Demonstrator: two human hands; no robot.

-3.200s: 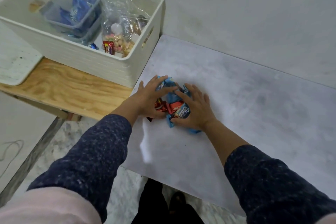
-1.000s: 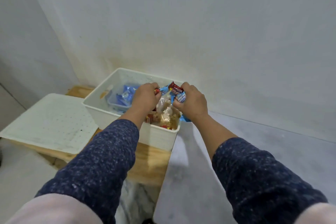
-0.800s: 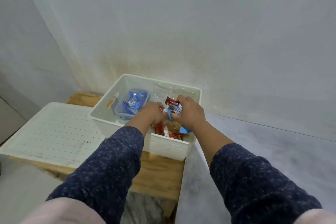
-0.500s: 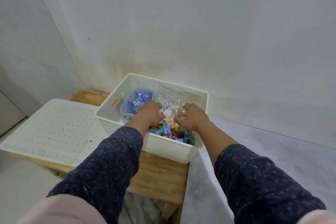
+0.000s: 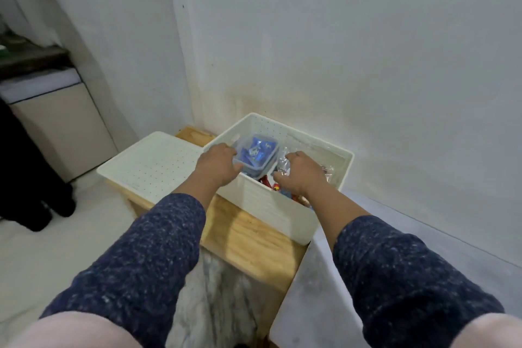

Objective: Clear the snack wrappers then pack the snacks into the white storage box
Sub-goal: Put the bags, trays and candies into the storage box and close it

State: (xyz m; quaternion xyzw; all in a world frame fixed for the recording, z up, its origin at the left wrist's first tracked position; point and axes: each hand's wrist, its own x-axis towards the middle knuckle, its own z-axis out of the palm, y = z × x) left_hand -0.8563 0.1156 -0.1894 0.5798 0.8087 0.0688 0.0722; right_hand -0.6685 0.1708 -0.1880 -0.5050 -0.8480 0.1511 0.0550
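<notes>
Fingers of the left hand [image 5: 219,167] curl round the near corner of the clear tub [image 5: 255,157] of blue packets inside the white storage box [image 5: 271,206]; the right hand [image 5: 303,175] pinches a clear snack bag [image 5: 282,168] beside it. Shift the tub toward the box's left wall (gently, so it stays level), leaving room for loose snacks [image 5: 278,188] at the box's near wall. The lid [image 5: 152,168] lies just left of the box.

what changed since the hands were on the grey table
The handful of blue and red snack packets went from the grey table into the white storage box and was let go. The left hand now grips the clear plastic tub of blue packets; the right hand holds the clear bag. Box and white lid stayed.
</notes>
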